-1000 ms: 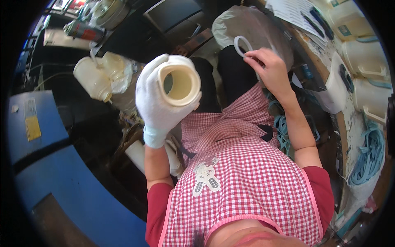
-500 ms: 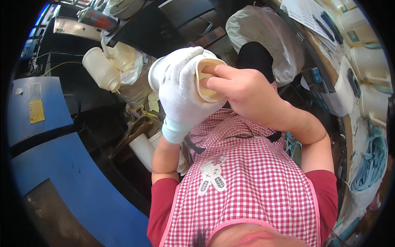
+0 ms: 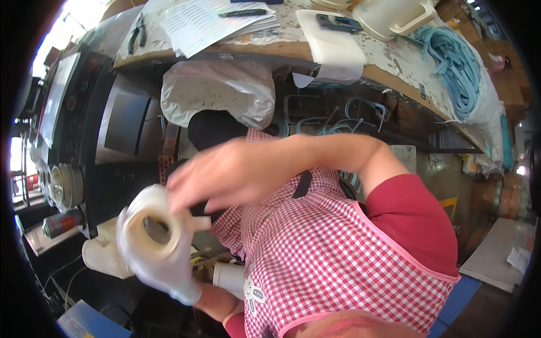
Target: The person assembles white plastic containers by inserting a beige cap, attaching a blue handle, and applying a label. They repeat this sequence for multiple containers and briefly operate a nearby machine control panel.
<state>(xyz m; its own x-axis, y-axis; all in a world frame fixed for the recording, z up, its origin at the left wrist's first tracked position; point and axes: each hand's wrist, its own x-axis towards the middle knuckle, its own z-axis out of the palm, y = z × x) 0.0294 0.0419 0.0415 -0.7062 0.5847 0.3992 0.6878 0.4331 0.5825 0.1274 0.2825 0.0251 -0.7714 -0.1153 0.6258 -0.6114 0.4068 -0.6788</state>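
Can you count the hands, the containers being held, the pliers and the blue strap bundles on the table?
Hands: 2 (gloved left hand, bare right hand)
Held cream container: 1
Pliers: 1
Blue strap bundle: 1
Total: 5

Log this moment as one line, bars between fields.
left hand: gloved, holding cream container | right hand: bare, blurred, beside container, contact unclear | workbench: pliers, papers

My gloved left hand [image 3: 162, 271] grips a cream plastic container [image 3: 150, 251], mouth toward me; my bare right hand [image 3: 225, 172], blurred, is at its upper side.
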